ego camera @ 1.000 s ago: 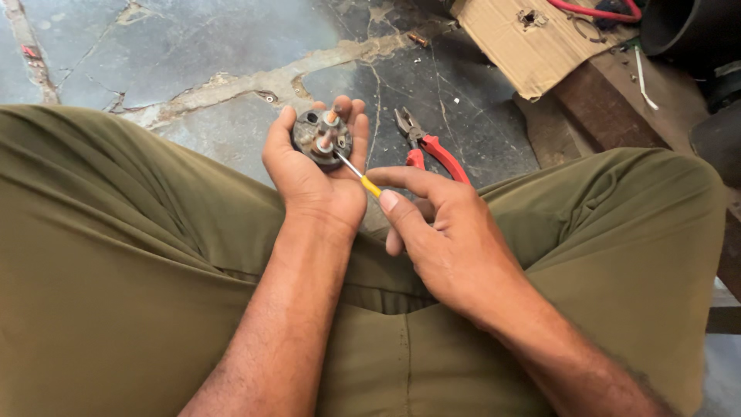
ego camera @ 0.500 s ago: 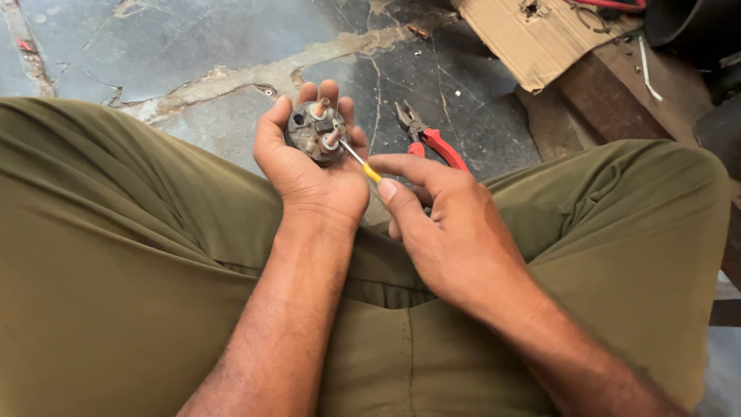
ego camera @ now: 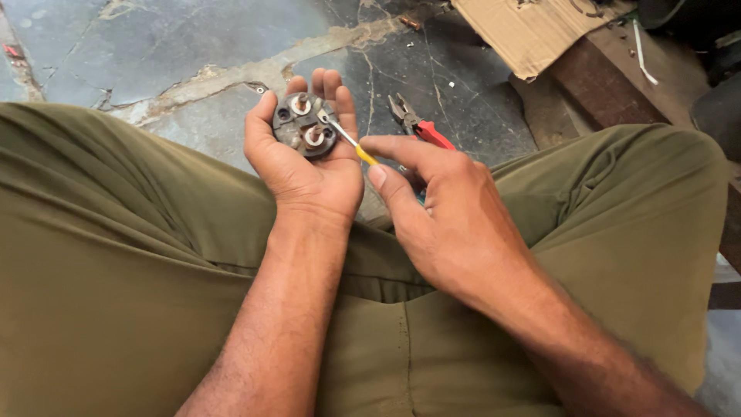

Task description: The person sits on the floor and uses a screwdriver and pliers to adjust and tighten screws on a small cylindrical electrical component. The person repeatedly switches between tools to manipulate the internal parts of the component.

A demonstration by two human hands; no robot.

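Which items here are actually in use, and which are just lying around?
In use:
- round dark electrical part, cupped in left hand
- yellow-handled screwdriver, pinched by right hand, tip on the part

Lying about:
- red-handled pliers on the cracked floor
- cardboard piece
- wooden block

Brown cardboard piece [ego camera: 532,31] (top right)
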